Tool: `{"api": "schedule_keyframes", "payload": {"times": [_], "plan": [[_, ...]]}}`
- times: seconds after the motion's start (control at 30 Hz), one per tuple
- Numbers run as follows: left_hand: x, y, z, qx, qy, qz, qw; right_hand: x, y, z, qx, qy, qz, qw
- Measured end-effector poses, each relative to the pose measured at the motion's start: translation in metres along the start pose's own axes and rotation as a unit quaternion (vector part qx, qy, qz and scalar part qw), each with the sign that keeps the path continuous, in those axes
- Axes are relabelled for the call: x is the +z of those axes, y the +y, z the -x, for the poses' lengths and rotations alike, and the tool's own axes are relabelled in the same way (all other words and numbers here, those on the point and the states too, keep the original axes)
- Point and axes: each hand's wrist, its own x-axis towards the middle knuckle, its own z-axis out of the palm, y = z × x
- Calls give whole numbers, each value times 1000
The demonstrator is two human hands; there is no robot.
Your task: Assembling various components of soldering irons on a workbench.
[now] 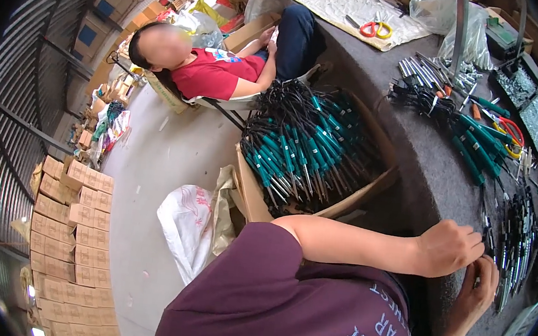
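On the grey counter [414, 149], just beside both hands, lie many thin, dark sticks [517, 237]. The left hand [447, 250] and right hand [481, 282] are close together, with their fingers bent in. I can't say how far open each grip is or what it holds, because the fingers hide it. Farther up the counter are green tools [480, 146] and scissors [512, 134]. A box [250, 198] stands beside the counter.

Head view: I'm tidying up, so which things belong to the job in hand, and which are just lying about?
Likely the job's:
slim dark pieces beside the left hand and right hand
green-handled tools on the bench
cardboard box of similar tools

Apparently lying about:
scissors on the white sheet
white sack
stacked cartons
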Motion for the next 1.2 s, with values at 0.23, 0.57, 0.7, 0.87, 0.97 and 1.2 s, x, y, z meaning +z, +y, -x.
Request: {"api": "schedule_keyframes", "payload": {"times": [0.23,0.57,0.7,0.87,0.97,1.2], "plan": [[34,-6,-3,-27,-36,-17,999,13,19,-5,86,-28,-72,993],[21,-18,-15,-206,-91,197,954,24,48,-2,71,-10,-129,989],[27,-14,-16,-184,-46,173,966,21,32,-9,140,-4,-178,974],[36,-11,-12,-94,-11,88,992,24,50,-16,131,-18,-212,968],[37,-14,-12,-97,-35,73,992,25,50,-19,126,-19,-222,967],[36,-15,-18,-35,-3,58,998,29,54,-27,144,-31,-275,950]]}}
